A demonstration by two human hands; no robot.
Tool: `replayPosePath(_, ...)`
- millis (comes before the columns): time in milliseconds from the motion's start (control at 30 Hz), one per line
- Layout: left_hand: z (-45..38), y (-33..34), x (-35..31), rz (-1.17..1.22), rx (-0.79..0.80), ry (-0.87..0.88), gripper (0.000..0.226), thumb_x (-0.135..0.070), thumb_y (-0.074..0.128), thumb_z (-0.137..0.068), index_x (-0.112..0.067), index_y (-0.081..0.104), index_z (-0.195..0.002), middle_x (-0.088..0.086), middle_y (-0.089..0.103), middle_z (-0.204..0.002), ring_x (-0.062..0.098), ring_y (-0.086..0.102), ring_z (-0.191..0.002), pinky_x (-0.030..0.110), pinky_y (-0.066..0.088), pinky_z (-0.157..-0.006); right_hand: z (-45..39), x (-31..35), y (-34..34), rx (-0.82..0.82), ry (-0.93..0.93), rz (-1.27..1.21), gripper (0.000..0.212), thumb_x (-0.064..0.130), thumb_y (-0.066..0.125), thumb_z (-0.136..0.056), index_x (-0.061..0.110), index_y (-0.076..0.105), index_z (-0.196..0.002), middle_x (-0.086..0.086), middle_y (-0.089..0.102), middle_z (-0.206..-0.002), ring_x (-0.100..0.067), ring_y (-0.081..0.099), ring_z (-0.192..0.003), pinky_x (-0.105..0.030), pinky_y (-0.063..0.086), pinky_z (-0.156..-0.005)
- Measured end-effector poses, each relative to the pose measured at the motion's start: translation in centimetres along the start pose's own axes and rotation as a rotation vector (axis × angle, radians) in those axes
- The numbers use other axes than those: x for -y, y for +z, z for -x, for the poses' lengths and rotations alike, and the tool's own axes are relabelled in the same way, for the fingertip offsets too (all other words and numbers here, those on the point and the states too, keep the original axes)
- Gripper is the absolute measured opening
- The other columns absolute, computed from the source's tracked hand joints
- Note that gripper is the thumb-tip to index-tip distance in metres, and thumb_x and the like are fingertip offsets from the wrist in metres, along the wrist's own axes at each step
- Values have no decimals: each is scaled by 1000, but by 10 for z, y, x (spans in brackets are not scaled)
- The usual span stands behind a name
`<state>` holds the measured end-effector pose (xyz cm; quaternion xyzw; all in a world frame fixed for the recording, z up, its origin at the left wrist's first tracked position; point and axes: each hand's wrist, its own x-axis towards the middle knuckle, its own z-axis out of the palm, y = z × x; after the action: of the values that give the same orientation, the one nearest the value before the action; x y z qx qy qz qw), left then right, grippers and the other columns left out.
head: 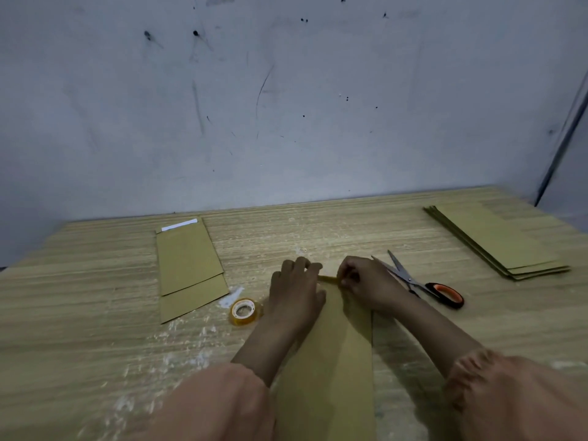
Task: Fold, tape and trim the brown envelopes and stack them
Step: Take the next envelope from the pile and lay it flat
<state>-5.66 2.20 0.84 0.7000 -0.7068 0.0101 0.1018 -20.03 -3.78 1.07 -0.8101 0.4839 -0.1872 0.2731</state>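
With both hands, left (294,286) and right (366,281), pinching the envelope (331,361) flap, crease it squarely before applying tape (243,310).

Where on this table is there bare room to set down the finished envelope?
Free: the strip between the two envelopes at left and the stack at right, along the wall, and the near-left tabletop. Crowded: the middle, where left hand and right hand work the envelope, with tape roll and scissors alongside.

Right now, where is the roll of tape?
In the head view, the roll of tape lies on the table, just left of the left hand, near the folded envelopes.
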Motion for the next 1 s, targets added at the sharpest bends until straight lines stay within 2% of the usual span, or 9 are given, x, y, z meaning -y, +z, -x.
replayPosePath(100, -4, 6, -2, -40, 85, 48, 48, -30, 43, -94, -21, 37, -141, 1, 37, -141, 23, 30, -129, 35, 26, -101, -2, 0, 6, -27, -49, 147, 12, 10, 54, -93, 14, 62, -100, -5, 56, -109, -17, 51, -97, -27, 42, -79)
replayPosePath(200, -6, 8, -1, -66, 84, 65, 38, -28, 39, -95, -19, 49, -131, 2, 46, -130, 21, 40, -121, 34, 26, -97, -2, -3, 13, -58, -107, 439, 23, 20, 47, -97, 16, 62, -114, -5, 52, -115, -20, 46, -109, -30, 38, -86)
replayPosePath(267, -5, 9, 0, -70, 86, 81, 35, -27, 36, -97, -19, 53, -127, 1, 49, -127, 20, 45, -116, 34, 25, -97, 1, -7, 20, -49, -126, 519, 30, 20, 39, -100, 15, 58, -122, -6, 51, -119, -22, 45, -112, -31, 36, -87)
replayPosePath(500, 2, 18, 2, -142, 35, 108, 38, -24, 28, -100, -21, 45, -134, 2, 43, -132, 20, 44, -119, 38, 20, -103, 12, -7, 32, -60, -172, 504, 34, 22, 34, -101, 13, 53, -128, -8, 48, -119, -25, 44, -110, -31, 30, -78)
replayPosePath(600, 0, 19, 0, -164, 42, 67, 36, -25, 27, -101, -21, 46, -132, 3, 43, -132, 21, 43, -119, 40, 20, -103, 5, -4, 29, -30, -147, 496, 35, 24, 32, -102, 17, 50, -132, -6, 45, -121, -22, 42, -111, -30, 31, -81)
replayPosePath(700, -1, 15, 2, -110, 55, 42, 34, -24, 28, -101, -20, 48, -128, 1, 43, -134, 18, 45, -120, 41, 16, -106, 3, -1, 28, -10, -125, 467, 36, 30, 31, -102, 18, 49, -131, -5, 42, -126, -22, 40, -114, -31, 32, -85)
replayPosePath(767, 2, 11, 8, -30, 65, 39, 34, -24, 30, -100, -22, 48, -129, -3, 45, -134, 15, 46, -120, 40, 14, -106, 6, -1, 30, -17, -142, 483, 37, 32, 31, -102, 21, 48, -132, -5, 42, -127, -22, 40, -113, -31, 30, -82)
replayPosePath(867, 11, 3, 18, 29, -62, -18, 33, -30, 34, -99, -30, 48, -129, -11, 47, -131, 10, 40, -122, 34, 14, -101, 11, 2, 32, -29, -155, 499, 37, 33, 29, -102, 25, 45, -134, -4, 41, -125, -22, 40, -111, -31, 30, -82)
replayPosePath(1000, 33, -4, 37, 26, -271, -235, 20, -43, 43, -94, -30, 53, -107, -13, 52, -112, 11, 41, -112, 30, 12, -87, 9, 9, 34, 9, -120, 507, 38, 30, 27, -102, 27, 40, -138, -4, 37, -129, -22, 35, -117, -32, 29, -92)
